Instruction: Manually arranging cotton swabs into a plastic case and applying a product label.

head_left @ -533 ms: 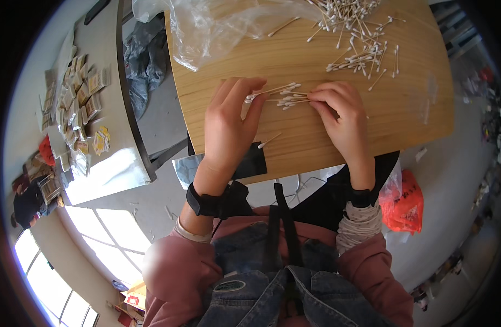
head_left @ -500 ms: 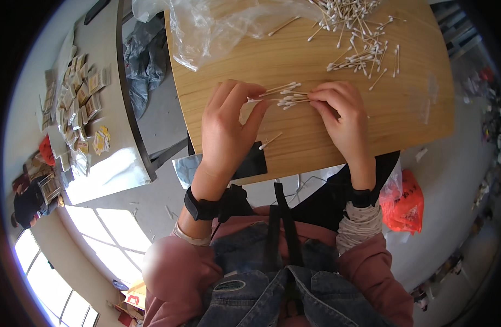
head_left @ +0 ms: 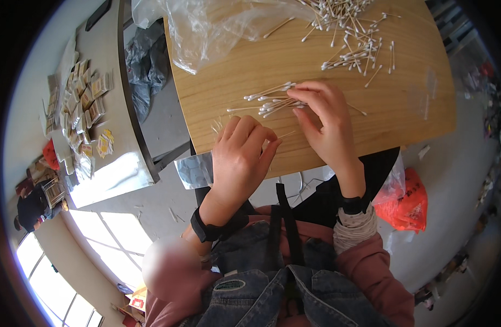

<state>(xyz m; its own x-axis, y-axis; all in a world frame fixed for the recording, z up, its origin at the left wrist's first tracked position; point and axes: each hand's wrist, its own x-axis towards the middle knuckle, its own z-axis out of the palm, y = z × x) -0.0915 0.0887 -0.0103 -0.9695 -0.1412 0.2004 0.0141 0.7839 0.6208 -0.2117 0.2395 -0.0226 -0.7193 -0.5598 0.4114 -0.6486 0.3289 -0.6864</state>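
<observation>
A small bundle of cotton swabs (head_left: 269,103), wooden-stemmed with white tips, lies on the wooden table in front of me. Over its right end is my right hand (head_left: 325,111), fingertips against the swabs and thumb held apart, so it is open. Nearer the table's front edge, my left hand (head_left: 242,144) pinches a single cotton swab (head_left: 286,134) between thumb and fingertips. Only part of that swab's stem shows. Just beyond the left knuckles, a few thin stems (head_left: 217,126) poke out, partly hidden by the hand.
A large heap of cotton swabs (head_left: 343,13) lies at the far right of the table (head_left: 392,120), with loose ones around it. Clear plastic film (head_left: 201,32) covers the far left. A side table at left holds many small packs (head_left: 81,98). A red bag (head_left: 408,201) lies lower right.
My left hand has moved down toward the table's front edge and now pinches one swab. The gathered swabs now rest on the table, and my right hand has shifted left over them.
</observation>
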